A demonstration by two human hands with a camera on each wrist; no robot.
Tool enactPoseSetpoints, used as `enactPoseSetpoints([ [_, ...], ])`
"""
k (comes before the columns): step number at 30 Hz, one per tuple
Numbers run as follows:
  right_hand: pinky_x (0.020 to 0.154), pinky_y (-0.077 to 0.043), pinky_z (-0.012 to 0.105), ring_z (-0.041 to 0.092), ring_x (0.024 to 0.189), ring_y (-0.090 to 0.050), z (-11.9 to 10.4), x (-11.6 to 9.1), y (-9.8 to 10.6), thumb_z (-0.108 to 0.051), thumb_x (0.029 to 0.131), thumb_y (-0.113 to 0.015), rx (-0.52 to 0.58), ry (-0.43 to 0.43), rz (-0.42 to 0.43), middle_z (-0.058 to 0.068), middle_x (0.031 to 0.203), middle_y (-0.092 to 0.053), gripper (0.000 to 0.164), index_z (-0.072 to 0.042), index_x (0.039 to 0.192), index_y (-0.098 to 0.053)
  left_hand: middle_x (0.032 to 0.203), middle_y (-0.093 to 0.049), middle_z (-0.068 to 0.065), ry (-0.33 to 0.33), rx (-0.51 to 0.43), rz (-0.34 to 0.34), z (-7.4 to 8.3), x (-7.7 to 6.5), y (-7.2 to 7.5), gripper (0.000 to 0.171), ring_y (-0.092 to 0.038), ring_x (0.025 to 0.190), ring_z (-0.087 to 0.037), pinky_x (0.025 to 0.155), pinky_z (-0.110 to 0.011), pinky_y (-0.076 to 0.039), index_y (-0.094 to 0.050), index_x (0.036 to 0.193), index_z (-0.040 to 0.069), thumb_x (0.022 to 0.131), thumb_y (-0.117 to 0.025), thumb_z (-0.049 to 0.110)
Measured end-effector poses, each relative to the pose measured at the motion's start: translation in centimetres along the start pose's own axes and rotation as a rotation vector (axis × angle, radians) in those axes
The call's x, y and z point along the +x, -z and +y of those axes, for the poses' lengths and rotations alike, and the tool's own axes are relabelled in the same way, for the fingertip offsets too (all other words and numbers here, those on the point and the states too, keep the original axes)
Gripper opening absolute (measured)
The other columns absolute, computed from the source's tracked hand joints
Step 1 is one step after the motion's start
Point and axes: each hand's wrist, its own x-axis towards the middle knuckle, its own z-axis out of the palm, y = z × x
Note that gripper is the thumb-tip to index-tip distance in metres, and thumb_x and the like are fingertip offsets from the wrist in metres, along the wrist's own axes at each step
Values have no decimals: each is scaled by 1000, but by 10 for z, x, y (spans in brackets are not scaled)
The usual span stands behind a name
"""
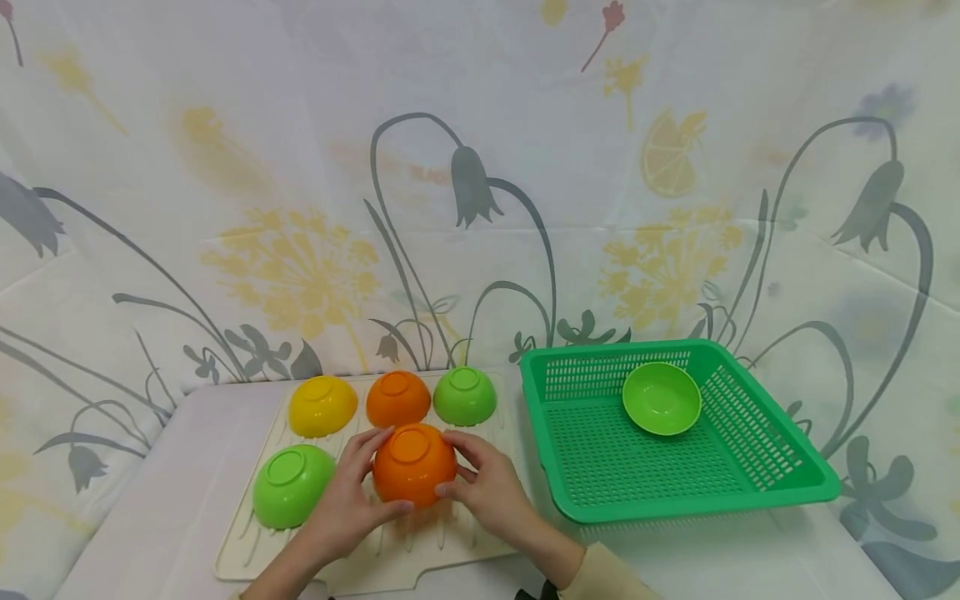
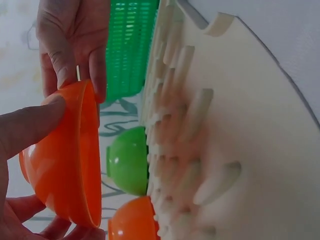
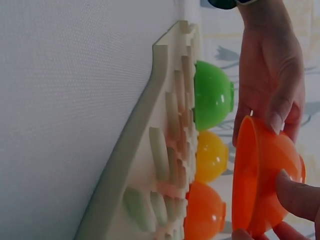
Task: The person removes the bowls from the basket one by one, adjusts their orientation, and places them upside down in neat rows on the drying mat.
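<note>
An orange bowl (image 1: 415, 475), turned upside down, is held between both hands above the cream drying rack (image 1: 375, 571). My left hand (image 1: 351, 498) grips its left side, thumb in front and fingers behind. On the opposite side my right hand (image 1: 491, 490) grips it the same way. Both wrist views show a gap between the bowl's rim and the rack's ridges. Bowls standing upside down on the rack are a yellow one (image 1: 322, 407), a second orange one (image 1: 398, 399), a green one (image 1: 465, 396) and another green one (image 1: 293, 486) beside my left forearm.
To the right stands a green plastic basket (image 1: 555, 467) with slotted walls. One light green bowl (image 1: 662, 398) lies inside it, its opening facing up. A flower-patterned cloth (image 1: 480, 275) hangs behind the white-covered table (image 1: 172, 492).
</note>
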Motion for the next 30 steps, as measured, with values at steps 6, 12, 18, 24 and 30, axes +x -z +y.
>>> enactPoseSetpoints([
  [6,104,-43,43,36,138,-41,9,6,-13,6,81,-78,-23,-57,3,15,141,-53,59,0,135,-57,147,-37,-12,36,29,-3,-8,-3,3,94,-44,132,-37,109,-60,-36,-41,150,10,72,-91,29],
  [12,105,-42,42,35,135,-45,16,12,-22,9,81,-77,-49,-96,21,15,138,-56,55,0,132,-59,146,-37,-11,52,14,3,-18,0,1,85,-44,132,-36,109,-57,-36,-45,147,12,75,-89,25],
  [18,104,-43,38,34,136,-45,23,20,-29,11,81,-75,-69,-99,19,16,140,-56,56,1,133,-59,145,-38,-13,80,28,13,-23,4,4,79,-43,132,-37,109,-61,-34,-47,144,13,77,-88,22],
  [24,102,-45,33,32,136,-46,28,24,-35,8,83,-75,-143,-141,27,13,142,-55,57,-2,136,-58,147,-39,-14,109,36,5,-28,6,4,79,-40,134,-38,110,-64,-31,-47,145,12,78,-87,23],
  [30,103,-45,38,32,136,-46,30,26,-37,6,83,-75,-196,-150,6,12,143,-55,58,-4,138,-57,149,-40,-14,121,73,5,-32,7,4,78,-40,136,-39,109,-63,-32,-46,146,12,79,-86,20],
])
